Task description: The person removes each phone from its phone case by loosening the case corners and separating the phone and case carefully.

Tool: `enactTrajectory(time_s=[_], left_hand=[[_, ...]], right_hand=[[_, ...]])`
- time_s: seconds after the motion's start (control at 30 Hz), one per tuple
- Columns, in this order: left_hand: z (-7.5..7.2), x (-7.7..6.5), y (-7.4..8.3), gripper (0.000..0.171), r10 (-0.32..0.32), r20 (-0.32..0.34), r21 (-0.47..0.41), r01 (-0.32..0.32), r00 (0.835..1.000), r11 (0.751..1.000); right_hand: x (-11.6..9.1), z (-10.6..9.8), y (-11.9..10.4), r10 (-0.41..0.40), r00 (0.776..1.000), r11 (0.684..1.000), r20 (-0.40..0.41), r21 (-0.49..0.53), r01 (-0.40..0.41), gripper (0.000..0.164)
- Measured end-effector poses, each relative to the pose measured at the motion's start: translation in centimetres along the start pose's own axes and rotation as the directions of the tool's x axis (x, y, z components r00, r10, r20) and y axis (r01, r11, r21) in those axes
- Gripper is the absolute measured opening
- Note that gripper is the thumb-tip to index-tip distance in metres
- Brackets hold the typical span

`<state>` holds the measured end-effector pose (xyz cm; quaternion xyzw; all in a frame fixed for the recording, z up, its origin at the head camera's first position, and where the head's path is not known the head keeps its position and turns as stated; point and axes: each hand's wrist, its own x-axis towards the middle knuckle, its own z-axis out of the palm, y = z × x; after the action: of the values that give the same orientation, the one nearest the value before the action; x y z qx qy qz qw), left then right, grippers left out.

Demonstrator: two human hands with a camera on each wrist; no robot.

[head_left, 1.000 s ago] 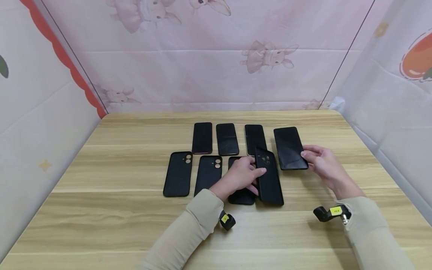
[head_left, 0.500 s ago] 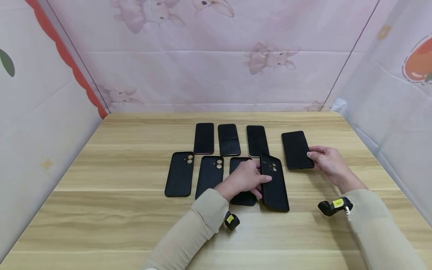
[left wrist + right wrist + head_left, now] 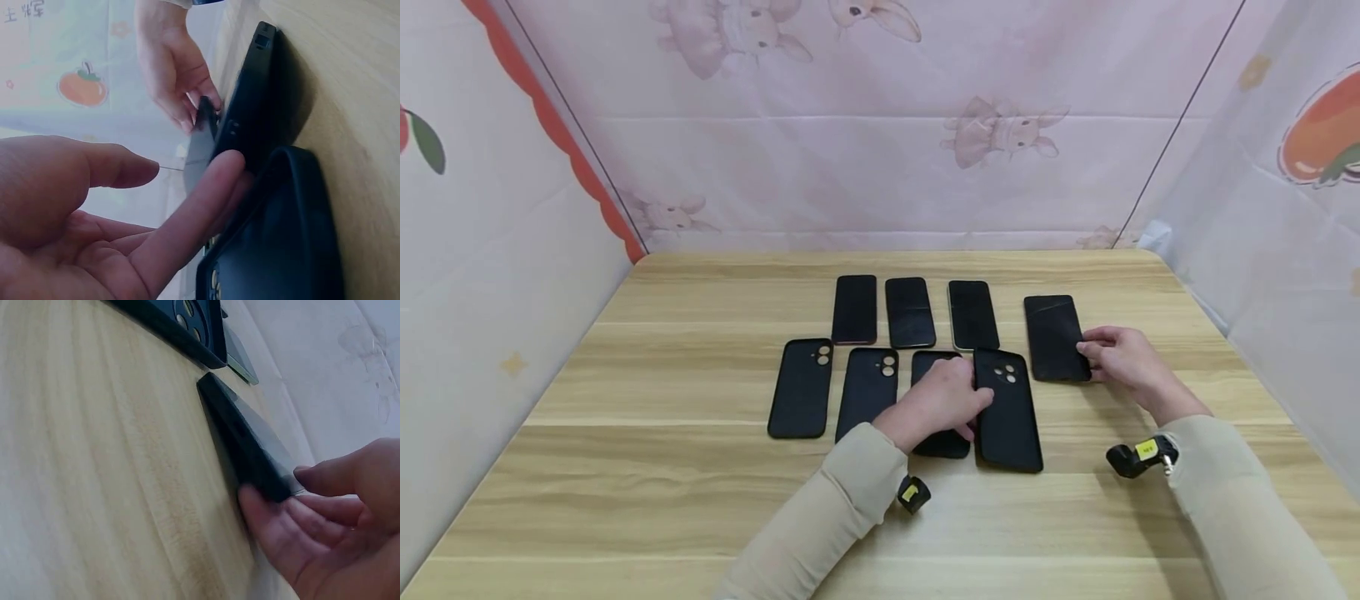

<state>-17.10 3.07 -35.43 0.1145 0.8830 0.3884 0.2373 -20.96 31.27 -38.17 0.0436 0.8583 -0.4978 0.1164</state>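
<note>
My left hand (image 3: 936,400) is at the left edge of a black phone case (image 3: 1011,425) with a round camera cutout. In the left wrist view its fingertips touch the case's side wall, while the thumb (image 3: 134,167) stands apart from it. Beneath this hand lies another black case (image 3: 942,442), partly hidden. My right hand (image 3: 1123,367) pinches the lower right corner of a black smartphone (image 3: 1056,337), screen up. The right wrist view shows the thumb (image 3: 331,478) on top and fingers below, with the phone's near edge tilted off the wooden table (image 3: 125,487).
Three dark phones (image 3: 854,308), (image 3: 910,312), (image 3: 973,315) lie in a row at the back. Two more black cases (image 3: 801,387), (image 3: 865,387) lie left of my left hand. Printed fabric walls (image 3: 850,183) enclose the table's back and sides.
The case at my left hand has shifted right and tipped down flatter, and the left thumb has come off its face. My right hand has moved the phone slightly right and lowered it.
</note>
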Motion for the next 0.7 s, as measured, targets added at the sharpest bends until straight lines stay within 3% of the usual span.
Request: enactTrajectory(time_s=[0.17, 0.37, 0.53, 0.7], left_hand=[[-0.2, -0.4, 0.3, 0.025, 0.018, -0.02, 0.095, -0.016, 1.0, 0.995], [-0.3, -0.8, 0.6, 0.022, 0.039, -0.023, 0.149, -0.035, 0.999, 0.988], [-0.8, -1.1, 0.4, 0.031, 0.068, -0.028, 0.131, -0.064, 0.997, 0.989], [-2.0, -1.5, -0.7, 0.046, 0.147, -0.076, 0.045, -0.144, 0.986, 0.989]], right_hand=[[-0.1, 0.1, -0.4, 0.006, 1.0, 0.996, -0.025, -0.091, -0.009, 0.051], [-0.6, 0.7, -1.0, -0.034, 0.996, 0.974, -0.081, -0.225, 0.015, 0.049], [-1.2, 1.1, -1.6, -0.035, 0.996, 0.945, -0.084, -0.327, 0.006, 0.052], [-1.5, 1.5, -2.0, -0.054, 0.996, 0.904, -0.078, -0.428, 0.016, 0.058]])
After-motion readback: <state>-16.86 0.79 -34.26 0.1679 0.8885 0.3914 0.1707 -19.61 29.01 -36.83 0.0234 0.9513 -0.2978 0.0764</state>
